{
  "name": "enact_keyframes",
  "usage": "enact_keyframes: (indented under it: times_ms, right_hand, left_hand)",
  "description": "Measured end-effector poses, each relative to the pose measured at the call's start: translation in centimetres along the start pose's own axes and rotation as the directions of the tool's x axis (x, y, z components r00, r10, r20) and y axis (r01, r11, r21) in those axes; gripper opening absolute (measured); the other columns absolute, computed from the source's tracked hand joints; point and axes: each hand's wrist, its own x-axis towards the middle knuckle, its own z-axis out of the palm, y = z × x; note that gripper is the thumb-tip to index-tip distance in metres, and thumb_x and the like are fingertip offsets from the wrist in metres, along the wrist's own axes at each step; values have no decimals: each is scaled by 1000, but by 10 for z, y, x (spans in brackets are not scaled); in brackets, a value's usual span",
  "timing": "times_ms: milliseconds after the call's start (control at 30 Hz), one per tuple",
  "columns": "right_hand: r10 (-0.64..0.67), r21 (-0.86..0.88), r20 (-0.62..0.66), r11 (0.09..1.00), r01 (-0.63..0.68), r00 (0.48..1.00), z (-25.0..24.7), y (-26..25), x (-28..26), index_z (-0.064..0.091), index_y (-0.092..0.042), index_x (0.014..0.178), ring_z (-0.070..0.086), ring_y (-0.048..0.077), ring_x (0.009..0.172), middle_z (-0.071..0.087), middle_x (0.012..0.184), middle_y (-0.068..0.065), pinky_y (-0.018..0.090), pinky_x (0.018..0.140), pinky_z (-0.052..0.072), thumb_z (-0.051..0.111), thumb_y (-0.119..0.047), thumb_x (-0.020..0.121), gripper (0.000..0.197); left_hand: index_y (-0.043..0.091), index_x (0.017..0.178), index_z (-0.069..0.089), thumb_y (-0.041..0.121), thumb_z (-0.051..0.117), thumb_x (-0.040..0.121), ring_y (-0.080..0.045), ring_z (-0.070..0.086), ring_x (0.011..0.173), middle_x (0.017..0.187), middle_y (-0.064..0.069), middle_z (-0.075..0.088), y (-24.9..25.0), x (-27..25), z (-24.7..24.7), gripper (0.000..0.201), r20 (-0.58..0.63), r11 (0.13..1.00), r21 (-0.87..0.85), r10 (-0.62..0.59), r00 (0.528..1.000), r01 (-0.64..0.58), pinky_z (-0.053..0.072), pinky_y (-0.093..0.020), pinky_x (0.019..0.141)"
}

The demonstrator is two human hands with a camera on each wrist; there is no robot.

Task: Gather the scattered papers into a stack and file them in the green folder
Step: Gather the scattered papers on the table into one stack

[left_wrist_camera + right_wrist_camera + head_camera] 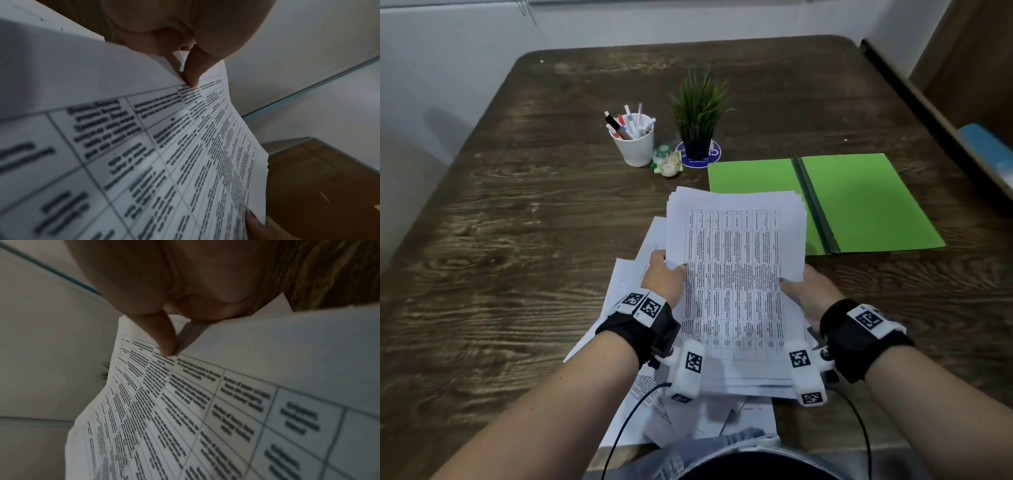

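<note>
A stack of white papers with a printed table on its top sheet is held up off the table between both hands. My left hand grips its left edge, thumb on top. My right hand grips the right edge the same way. The left wrist view shows my left thumb pressed on the top sheet. In the right wrist view my right thumb presses on the printed sheet. More loose papers lie on the table under the stack. The green folder lies open, flat, to the right.
A white cup of pens, a small potted plant on a blue coaster and a small wrapped item stand behind the papers. The dark wooden table stretches left. A wooden cabinet stands at the far right.
</note>
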Motion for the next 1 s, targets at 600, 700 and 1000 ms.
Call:
enact_keyframes:
  times_ms: [600,700,1000]
  right_hand:
    - [217,-166,-275,949,-269,937,-63,51,72,45,1,132,53,36,121,55,133,18,42,104,42,59,-6,89,45]
    - [209,-232,-271,933,-274,940,-61,54,80,45,5,129,53,36,119,55,131,18,44,104,42,58,-9,90,43]
    - [218,-212,-253,938,-274,943,-61,60,87,49,2,126,55,35,119,57,130,18,47,106,41,58,-6,89,39]
  left_hand:
    - [15,134,41,23,63,87,-28,58,100,121,-11,54,-40,58,-2,52,-26,927,-62,-372,928,370,46,-30,81]
    - [12,133,44,24,67,84,-29,60,106,123,-14,59,-32,64,6,56,7,911,-119,-396,918,394,50,-39,95]
    - [11,115,61,27,60,90,-21,54,72,88,-5,60,-24,63,26,30,68,955,109,-285,956,277,39,-22,61]
